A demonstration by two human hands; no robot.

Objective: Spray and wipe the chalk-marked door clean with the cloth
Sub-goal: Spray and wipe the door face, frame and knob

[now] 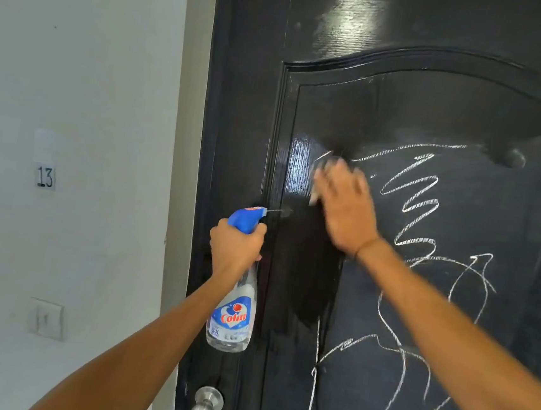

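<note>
The black door was scrawled with chalk marks across its panel, a wet cleared patch lying toward the left edge. The spray bottle was gripped at the neck by the left hand. The cloth, judged soft and light, was pressed flat by the right hand, fingers spread; it was mostly hidden and blurred.
</note>
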